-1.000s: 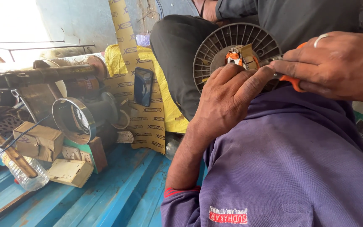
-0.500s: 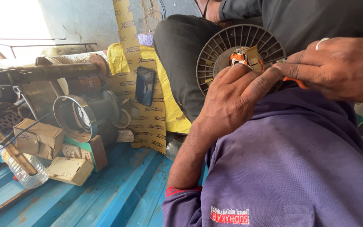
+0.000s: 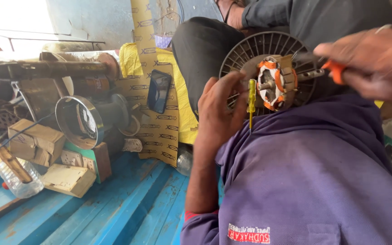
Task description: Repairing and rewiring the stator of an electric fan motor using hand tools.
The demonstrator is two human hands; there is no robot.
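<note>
A round black finned fan disc [image 3: 268, 50] with an orange-and-white wound motor core [image 3: 275, 81] rests on my purple-clothed knee [image 3: 314, 154]. My left hand [image 3: 218, 113] is against the disc's left side, its fingers pinching a small yellow screwdriver [image 3: 252, 102] that hangs tip down. From the right, my right hand [image 3: 373, 63] grips an orange-handled tool [image 3: 334, 71] whose metal tip touches the motor core.
Another person in dark grey clothes [image 3: 296, 22] sits right behind the disc. On the blue ribbed floor [image 3: 114, 213] to the left lie cardboard boxes [image 3: 35, 140], a metal ring [image 3: 75, 120], a plastic bottle [image 3: 14, 179], a dark phone [image 3: 159, 90] and yellow printed sheets [image 3: 159, 122].
My left hand has slid left off the motor core, so the windings and the yellow screwdriver now show. The right hand has shifted right and up with the orange tool.
</note>
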